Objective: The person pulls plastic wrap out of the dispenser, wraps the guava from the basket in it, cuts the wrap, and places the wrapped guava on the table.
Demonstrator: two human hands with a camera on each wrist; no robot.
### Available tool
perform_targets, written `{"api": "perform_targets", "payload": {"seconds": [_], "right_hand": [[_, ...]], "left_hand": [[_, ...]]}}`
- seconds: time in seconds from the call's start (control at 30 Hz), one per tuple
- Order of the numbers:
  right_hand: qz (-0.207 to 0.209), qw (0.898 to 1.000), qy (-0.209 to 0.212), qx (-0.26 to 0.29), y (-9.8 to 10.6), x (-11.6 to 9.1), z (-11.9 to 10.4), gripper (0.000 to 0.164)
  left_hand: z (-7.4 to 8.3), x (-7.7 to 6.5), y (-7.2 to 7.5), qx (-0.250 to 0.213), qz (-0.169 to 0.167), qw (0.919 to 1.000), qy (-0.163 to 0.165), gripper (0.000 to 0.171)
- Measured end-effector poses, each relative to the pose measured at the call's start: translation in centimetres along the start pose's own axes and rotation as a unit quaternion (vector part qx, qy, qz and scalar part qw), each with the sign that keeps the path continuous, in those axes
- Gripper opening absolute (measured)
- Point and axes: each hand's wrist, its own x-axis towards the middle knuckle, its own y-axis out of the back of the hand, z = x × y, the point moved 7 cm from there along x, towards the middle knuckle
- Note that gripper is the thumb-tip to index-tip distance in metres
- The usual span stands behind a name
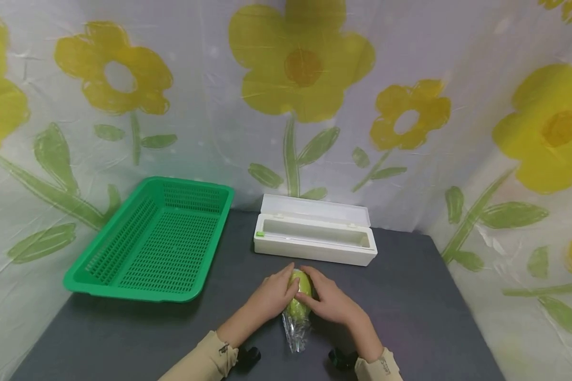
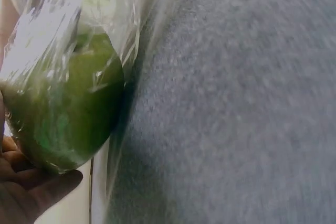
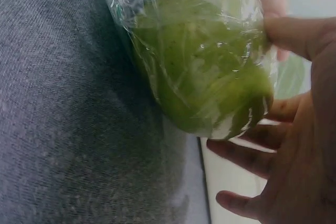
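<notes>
Between my two hands is a rounded green fruit [image 1: 305, 284] wrapped in clear plastic film [image 1: 296, 336]. My left hand [image 1: 270, 292] holds it from the left, and my right hand [image 1: 332, 299] holds it from the right, with both thumbs across the near face. The loose, crinkled film trails from the end toward me. In the left wrist view the fruit [image 2: 79, 103] shows shiny folds of film, with fingertips at its lower end. From the right wrist, the fruit [image 3: 205, 66] has the thumb against its side and fingers spread around the far end.
Behind the hands stands a long white cling film box [image 1: 314, 251], its lid [image 1: 314, 208] raised and a small green slider [image 1: 260, 234] on its front edge. A green slotted basket [image 1: 209, 254] is at the left on the dark grey table [image 1: 410, 317]. A flower-printed curtain [image 1: 195, 132] surrounds the table.
</notes>
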Motion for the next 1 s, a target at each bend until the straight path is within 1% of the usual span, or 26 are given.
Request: {"api": "perform_targets", "payload": {"seconds": [0.07,0.17,0.3,0.37,0.5,0.63,0.73,0.83,0.9,1.0], "right_hand": [[-0.002,1.000,0.011,0.009,-0.1,0.1,0.0,0.074],[0.005,0.999,0.029,0.012,-0.3,0.3,0.1,0.070],[0.023,0.999,0.039,-0.006,-0.6,0.1,-0.1,0.068],[0.027,0.999,0.040,-0.015,-0.8,0.0,-0.2,0.068],[0.039,0.999,0.034,-0.006,-0.8,0.1,-0.4,0.069],[0.048,0.999,0.014,0.004,-0.6,0.2,-0.1,0.074],[0.050,0.999,-0.003,0.010,-0.6,0.2,0.3,0.081],[0.049,0.999,-0.013,0.011,-0.8,0.2,0.9,0.087],[0.045,0.999,-0.017,0.005,-1.0,0.0,1.2,0.089],[0.043,0.999,-0.014,0.010,-1.3,-0.2,1.5,0.087]], "left_hand": [[0.1,0.0,0.2,0.012,0.009,0.9999,0.005,0.056],[0.2,0.2,0.3,0.017,0.016,0.9997,0.000,0.052],[0.1,0.3,0.3,0.008,0.010,0.9999,-0.011,0.048],[0.0,0.2,0.4,-0.006,0.004,0.9999,-0.016,0.046],[-0.4,0.2,0.5,-0.031,0.005,0.9994,-0.017,0.042],[-0.6,0.3,0.4,-0.048,0.006,0.9987,-0.015,0.042],[-0.5,0.2,0.4,-0.053,-0.010,0.9984,-0.012,0.047],[-0.7,0.0,0.6,-0.050,-0.034,0.9981,-0.013,0.053],[-0.8,-0.1,0.9,-0.043,-0.051,0.9975,-0.023,0.056],[-0.9,-0.2,1.0,-0.036,-0.078,0.9954,-0.043,0.062]]}}
